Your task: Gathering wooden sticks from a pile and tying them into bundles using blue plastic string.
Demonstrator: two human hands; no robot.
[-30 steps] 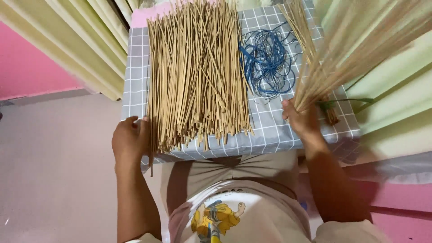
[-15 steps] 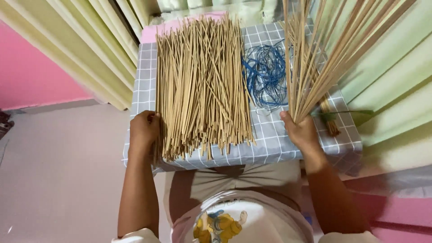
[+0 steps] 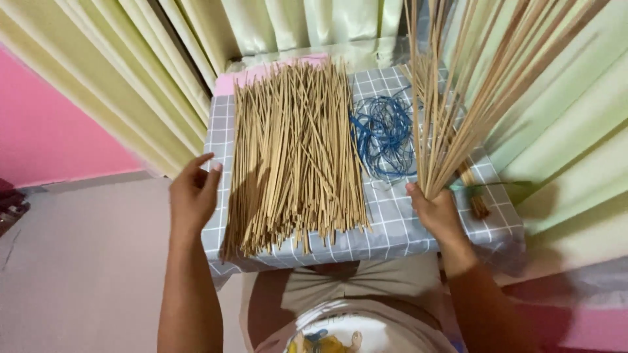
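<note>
Our right hand [image 3: 437, 212] has a tight grip on a bunch of thin sticks [image 3: 471, 98], which fan upward. Our left hand [image 3: 191, 194] is open, just beside the big stick pile [image 3: 294, 150] on the table [image 3: 399, 222]. Blue string [image 3: 384, 134] lies between the pile and the bunch.

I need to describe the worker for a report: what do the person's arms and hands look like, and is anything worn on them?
Both forearms are bare, with no gloves, watch or bracelet visible. The left hand and right hand show no rings that I can make out. The sleeves are out of frame in this view.
</note>
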